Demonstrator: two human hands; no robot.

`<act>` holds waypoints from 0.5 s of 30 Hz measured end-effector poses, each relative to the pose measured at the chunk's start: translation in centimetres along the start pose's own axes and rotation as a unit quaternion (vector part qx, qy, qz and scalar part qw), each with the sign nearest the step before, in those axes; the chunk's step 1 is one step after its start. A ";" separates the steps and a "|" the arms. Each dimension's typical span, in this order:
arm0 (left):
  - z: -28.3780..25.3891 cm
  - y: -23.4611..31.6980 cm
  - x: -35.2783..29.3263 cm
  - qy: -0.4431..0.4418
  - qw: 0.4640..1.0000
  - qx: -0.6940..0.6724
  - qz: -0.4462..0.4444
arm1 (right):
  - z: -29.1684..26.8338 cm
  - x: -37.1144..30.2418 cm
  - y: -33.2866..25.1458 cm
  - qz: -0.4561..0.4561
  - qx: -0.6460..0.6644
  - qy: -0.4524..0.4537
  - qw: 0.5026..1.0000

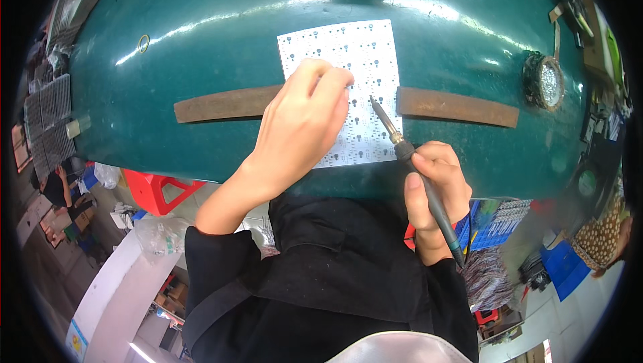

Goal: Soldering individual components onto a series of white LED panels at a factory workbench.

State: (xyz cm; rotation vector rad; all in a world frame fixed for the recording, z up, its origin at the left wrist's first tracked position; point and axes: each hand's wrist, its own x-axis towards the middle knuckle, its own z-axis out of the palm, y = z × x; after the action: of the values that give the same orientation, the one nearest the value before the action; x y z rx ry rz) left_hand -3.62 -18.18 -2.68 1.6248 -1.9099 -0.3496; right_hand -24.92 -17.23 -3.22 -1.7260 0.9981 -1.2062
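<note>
A white circuit board (368, 132) with rows of small dark round spots lies on the green table in front of me. My left hand (301, 118) rests over the board's left side, its fingers bent and pinched together; whatever they may hold is hidden. In my right hand (439, 185) is a soldering iron (404, 151), gripped like a pen by its dark handle. The iron's tip points up and left over the middle of the board, close to the left fingertips. Whether the tip touches the board I cannot tell.
Flat brown strips lie either side of the board, one on the left (228, 104) and one on the right (459, 106). Far right stands a round roll (550, 82); a rubber band (143, 43) lies far left. Beyond the near edge are a red stool (157, 192) and blue crate (499, 222).
</note>
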 end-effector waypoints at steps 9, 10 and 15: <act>1.0 1.2 -0.8 -0.028 0.999 -0.014 -0.030 | 0.3 -0.1 0.6 -0.010 0.006 0.000 1.000; 1.0 1.3 -0.9 -0.028 0.999 -0.014 -0.030 | 0.3 -0.1 0.7 -0.009 0.006 0.000 1.000; 1.0 1.6 -1.1 -0.033 0.999 0.000 -0.042 | 0.4 -0.1 0.4 -0.007 0.004 -0.009 1.000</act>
State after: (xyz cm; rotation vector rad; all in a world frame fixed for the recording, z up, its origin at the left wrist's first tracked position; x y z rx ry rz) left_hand -5.40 -16.94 -2.89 1.7167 -1.8935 -0.4424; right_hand -24.64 -17.20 -3.75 -1.7364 0.9705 -1.2001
